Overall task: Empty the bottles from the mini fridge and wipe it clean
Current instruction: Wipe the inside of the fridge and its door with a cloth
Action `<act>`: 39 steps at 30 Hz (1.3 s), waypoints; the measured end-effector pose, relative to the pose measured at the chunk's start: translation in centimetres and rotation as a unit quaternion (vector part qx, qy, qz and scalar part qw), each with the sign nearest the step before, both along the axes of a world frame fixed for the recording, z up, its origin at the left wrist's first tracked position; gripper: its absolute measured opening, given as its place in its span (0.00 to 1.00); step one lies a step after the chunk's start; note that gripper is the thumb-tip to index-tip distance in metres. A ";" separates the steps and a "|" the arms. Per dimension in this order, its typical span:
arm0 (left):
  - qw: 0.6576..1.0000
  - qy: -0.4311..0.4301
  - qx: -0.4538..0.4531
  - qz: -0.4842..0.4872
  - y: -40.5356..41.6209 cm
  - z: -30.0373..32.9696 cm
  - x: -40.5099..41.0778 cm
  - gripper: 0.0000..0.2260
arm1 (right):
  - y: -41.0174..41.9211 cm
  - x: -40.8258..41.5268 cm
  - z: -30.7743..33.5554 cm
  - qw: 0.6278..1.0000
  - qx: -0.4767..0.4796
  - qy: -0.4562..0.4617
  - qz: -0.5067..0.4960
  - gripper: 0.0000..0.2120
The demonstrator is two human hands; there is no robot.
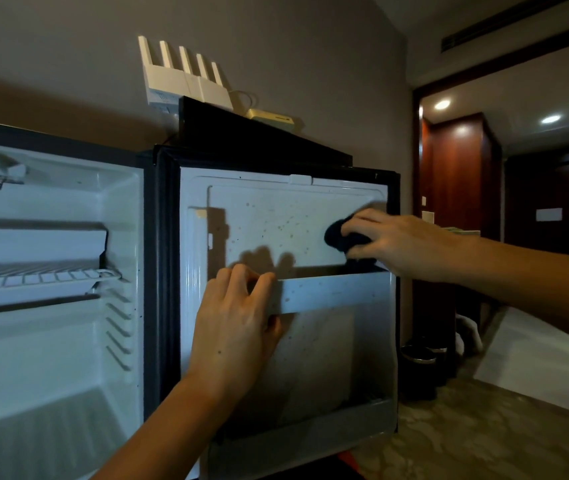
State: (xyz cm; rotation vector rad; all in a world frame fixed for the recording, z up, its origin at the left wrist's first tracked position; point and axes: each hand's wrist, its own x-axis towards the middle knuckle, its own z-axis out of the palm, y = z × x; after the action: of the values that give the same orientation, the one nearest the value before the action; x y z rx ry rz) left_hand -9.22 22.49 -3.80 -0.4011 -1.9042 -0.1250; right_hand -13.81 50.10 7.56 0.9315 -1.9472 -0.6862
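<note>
The mini fridge [68, 341] stands open, its white interior at the left with a wire shelf [34, 277] and no bottles in sight. Its door [269, 216] swings open toward me, the speckled inner panel facing the camera. My left hand [234, 327] grips the left end of the door's upper shelf rail [331, 292], fingers curled over its top edge. My right hand [390, 240] holds a dark cloth [336, 235] pressed against the upper right of the inner panel, just above that rail.
White routers [186, 77] hang on the wall above the fridge, with a small yellow box [269, 116] on top of it. Dark bottles or cups [421, 365] stand on the floor right of the door. A white bed edge [546, 358] lies at the right over patterned carpet.
</note>
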 end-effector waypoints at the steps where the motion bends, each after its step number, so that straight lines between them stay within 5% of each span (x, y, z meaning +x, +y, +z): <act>1: 1.000 -0.002 -0.002 0.002 0.0 0.0 0.0 0.22 | -0.2 -0.1 0.6 0.999 -0.051 0.014 0.008 0.19; 4: 1.000 -0.004 -0.008 0.005 -0.2 -0.1 0.1 0.22 | -1.3 -0.6 1.0 0.970 -0.238 0.035 0.038 0.22; 11: 1.000 -0.011 0.001 0.004 0.1 -0.1 0.0 0.21 | -0.4 -0.4 -1.5 1.000 0.013 0.020 -0.005 0.24; 17: 1.000 -0.014 -0.002 0.008 -0.1 -0.2 0.1 0.21 | -1.8 -1.2 0.4 0.976 -0.204 0.068 0.032 0.18; 23: 1.000 -0.018 0.004 0.000 0.1 -0.1 0.0 0.21 | -0.1 -0.3 -1.3 0.997 0.074 0.011 0.024 0.19; 25: 1.000 -0.014 0.005 -0.001 0.1 -0.2 -0.1 0.21 | -0.2 -0.2 0.2 0.999 0.040 0.006 0.009 0.19; 29: 1.000 -0.007 -0.001 -0.002 -0.1 -0.2 0.0 0.22 | -1.2 -0.5 1.5 0.979 -0.200 0.016 0.040 0.18; 35: 1.000 -0.006 0.004 -0.013 -0.1 0.0 0.2 0.21 | -0.4 0.3 -1.2 0.998 0.022 -0.045 0.022 0.18; 39: 1.000 -0.002 0.000 -0.011 -0.1 -0.1 0.1 0.22 | -0.9 0.0 1.3 0.997 -0.079 0.004 0.017 0.17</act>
State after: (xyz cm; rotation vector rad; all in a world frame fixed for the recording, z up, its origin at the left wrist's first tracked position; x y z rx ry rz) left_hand -9.07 22.42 -3.91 -0.4225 -1.9045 -0.1398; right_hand -13.83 49.16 8.89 0.8602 -1.9430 -0.5079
